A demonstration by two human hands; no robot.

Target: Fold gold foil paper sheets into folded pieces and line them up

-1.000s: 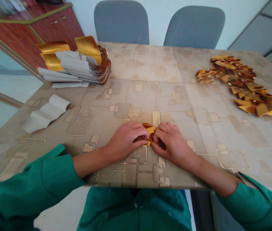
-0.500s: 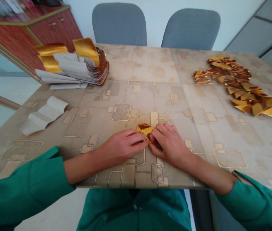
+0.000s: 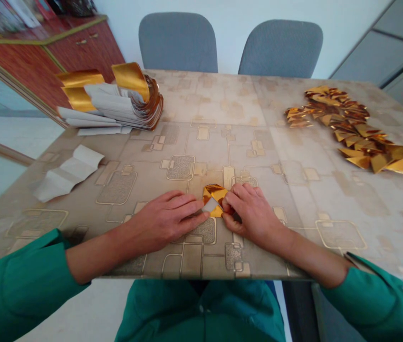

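A small piece of folded gold foil paper [image 3: 217, 212] lies on the patterned table near its front edge, with a pale patch of its underside showing in the middle. My right hand [image 3: 251, 211] pinches its right side between thumb and bent fingers. At the opposite side, my left hand [image 3: 173, 216] has its thumb and fingertips closed on the left edge, fingers fairly straight. The fingertips hide both side edges of the paper.
A thick bent stack of gold-and-white paper sheets [image 3: 116, 102] stands at the back left. Nearer me lies a creased pale sheet [image 3: 69, 173]. Several folded gold pieces [image 3: 360, 128] form a curved row at the right. Two grey chairs [image 3: 178, 42] stand behind the table [image 3: 230, 256].
My left hand has shifted a little left, and the foil paper between my hands shows wider, with its pale middle exposed. My right hand keeps its pinch. The view has tilted slightly.
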